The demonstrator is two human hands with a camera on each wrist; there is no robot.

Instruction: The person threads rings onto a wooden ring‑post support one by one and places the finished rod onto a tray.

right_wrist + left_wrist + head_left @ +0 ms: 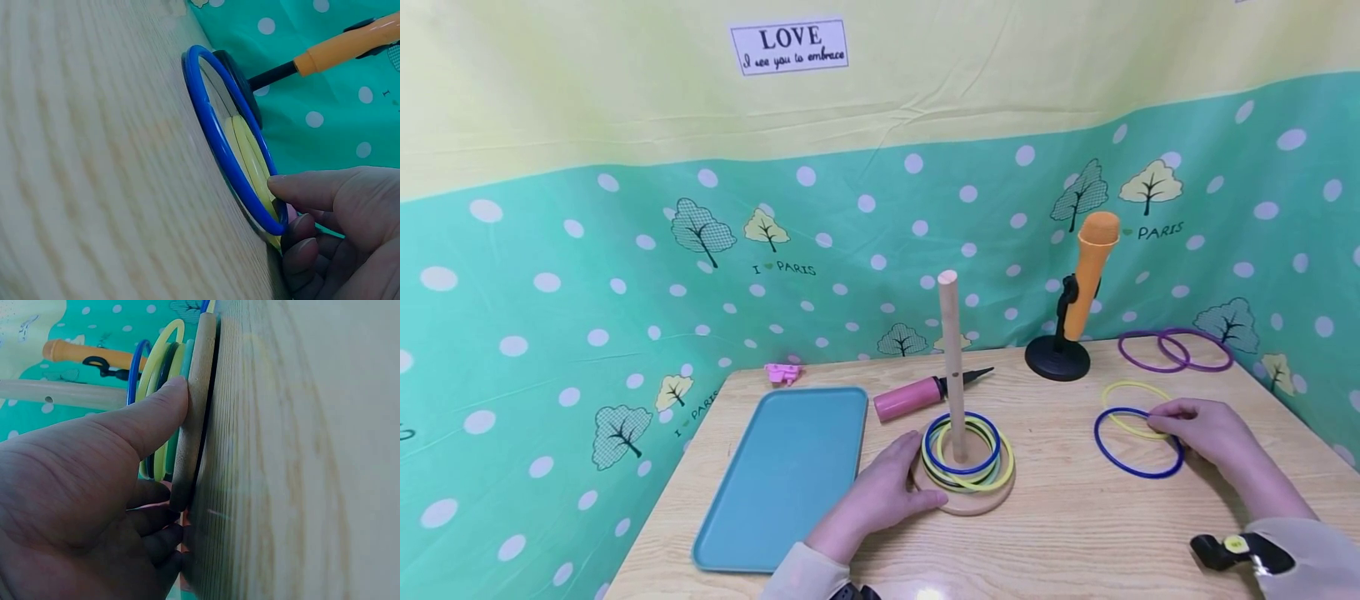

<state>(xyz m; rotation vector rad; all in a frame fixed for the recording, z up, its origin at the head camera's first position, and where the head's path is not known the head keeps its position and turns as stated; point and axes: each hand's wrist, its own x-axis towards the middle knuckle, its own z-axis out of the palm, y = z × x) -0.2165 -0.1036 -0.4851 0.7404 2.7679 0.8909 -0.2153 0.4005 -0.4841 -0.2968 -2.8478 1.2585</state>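
Note:
In the head view, a wooden peg stand point(952, 375) stands upright mid-table, with several blue, yellow and green rings point(1006, 467) stacked loosely around its peg. My left hand point(883, 492) holds the left edge of its round base point(195, 419); in the left wrist view the thumb lies on the base's rim and the fingers curl by its side. Off to the right, my right hand point(1206, 429) pinches the edge of a blue ring point(1138, 473) between thumb and fingers. This ring overlaps a yellow ring point(1131, 385) lying on the table; the fingers partly hide both.
A teal tray point(782, 475) lies at the left, with a small pink toy point(783, 373) behind it. A pink hand pump point(910, 400) lies behind the stand. Toward the back right are an orange toy microphone point(1090, 275) on a black stand and two overlapping purple rings point(1206, 368).

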